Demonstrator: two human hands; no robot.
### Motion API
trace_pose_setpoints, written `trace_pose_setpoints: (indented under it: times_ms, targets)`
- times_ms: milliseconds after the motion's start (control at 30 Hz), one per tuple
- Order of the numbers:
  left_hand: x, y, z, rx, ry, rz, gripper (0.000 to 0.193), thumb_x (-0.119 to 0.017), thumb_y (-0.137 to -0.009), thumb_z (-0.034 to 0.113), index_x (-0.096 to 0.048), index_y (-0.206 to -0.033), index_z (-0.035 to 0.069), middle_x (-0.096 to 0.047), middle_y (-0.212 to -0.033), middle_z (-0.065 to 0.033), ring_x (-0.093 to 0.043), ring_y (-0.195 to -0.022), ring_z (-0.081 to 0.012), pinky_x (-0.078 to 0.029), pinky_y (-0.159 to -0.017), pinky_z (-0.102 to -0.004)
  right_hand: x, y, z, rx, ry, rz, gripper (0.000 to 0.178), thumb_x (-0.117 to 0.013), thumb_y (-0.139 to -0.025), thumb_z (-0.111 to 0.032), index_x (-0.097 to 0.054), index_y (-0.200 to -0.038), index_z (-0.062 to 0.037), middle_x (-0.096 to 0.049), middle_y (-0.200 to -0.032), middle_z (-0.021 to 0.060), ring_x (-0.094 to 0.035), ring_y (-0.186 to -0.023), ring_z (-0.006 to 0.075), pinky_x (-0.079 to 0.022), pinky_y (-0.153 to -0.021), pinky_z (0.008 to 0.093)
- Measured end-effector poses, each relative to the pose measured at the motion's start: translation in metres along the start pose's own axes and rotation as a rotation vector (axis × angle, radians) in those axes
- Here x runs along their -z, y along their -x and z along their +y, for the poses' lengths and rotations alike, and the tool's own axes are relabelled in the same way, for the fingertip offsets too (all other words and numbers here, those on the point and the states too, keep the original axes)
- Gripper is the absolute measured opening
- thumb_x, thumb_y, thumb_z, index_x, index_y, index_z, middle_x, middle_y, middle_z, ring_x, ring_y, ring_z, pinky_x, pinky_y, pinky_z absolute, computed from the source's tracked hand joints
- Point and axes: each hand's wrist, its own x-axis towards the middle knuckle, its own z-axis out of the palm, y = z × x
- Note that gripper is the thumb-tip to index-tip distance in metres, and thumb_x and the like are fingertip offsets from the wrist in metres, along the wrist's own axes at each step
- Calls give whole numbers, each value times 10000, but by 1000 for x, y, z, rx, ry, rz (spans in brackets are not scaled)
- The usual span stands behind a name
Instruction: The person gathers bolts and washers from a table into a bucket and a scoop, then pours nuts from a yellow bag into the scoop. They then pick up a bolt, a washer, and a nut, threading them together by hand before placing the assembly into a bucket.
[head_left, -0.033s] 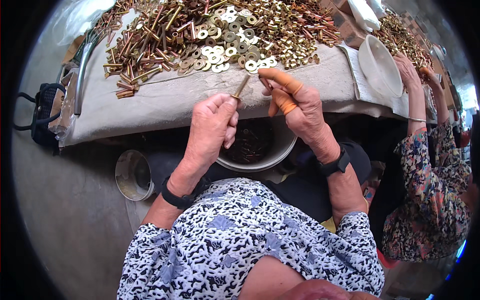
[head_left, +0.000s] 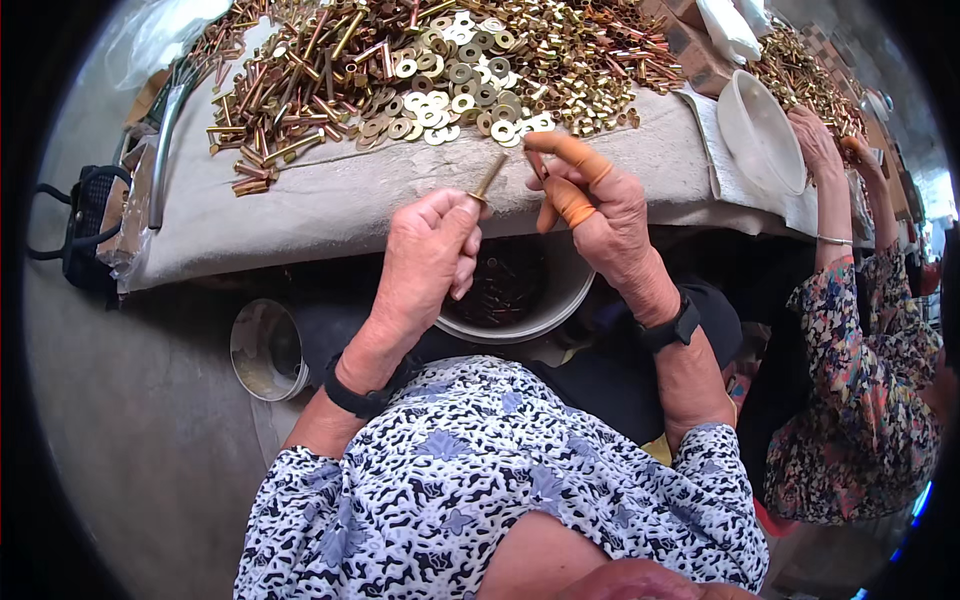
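My left hand is closed around a brass-coloured bolt, whose shank points up and away from my fingers. A washer sits around the shank, right at my thumb and forefinger. Just to the right, my right hand wears orange finger covers on thumb and fingers. Between its fingertips it pinches a small, reddish metal piece, perhaps a sleeve; its exact kind is too small to tell. The piece is near the bolt's free end, apart from it. Both hands are above the near edge of the cloth-covered table.
Heaped on the table are bolts, flat washers and short metal sleeves. Below my hands stands a white bucket holding metal parts; another bucket is left. At right, a co-worker's hands are beside a translucent bowl.
My left hand and the bolt have shifted slightly right and down. The fingertips of my right hand have risen a little with the small metal piece.
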Motion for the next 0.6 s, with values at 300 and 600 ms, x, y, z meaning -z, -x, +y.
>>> trace_pose_setpoints:
  times_ms: [300, 600]
  targets:
    - [-6, 0, -5, 22, -87, -111, 231, -500, -948, 223, -550, -905, 2, -462, -608, 19, -353, -378, -23, -286, -335, -175, 1, -8, -5, -134, -437, 317, 369, -553, -867, -17, -410, -1201, 47, -632, -785, 106, -614, -592, 126, -452, -506, 190]
    - [-6, -1, -7, 7, -123, -98, 206, -510, -944, 204, -555, -899, 8, -462, -604, 20, -350, -379, -22, -276, -336, -177, 5, -8, -1, -145, -450, 214, 263, -554, -880, -45, -489, -1122, 37, -637, -815, 94, -633, -637, 130, -460, -533, 194]
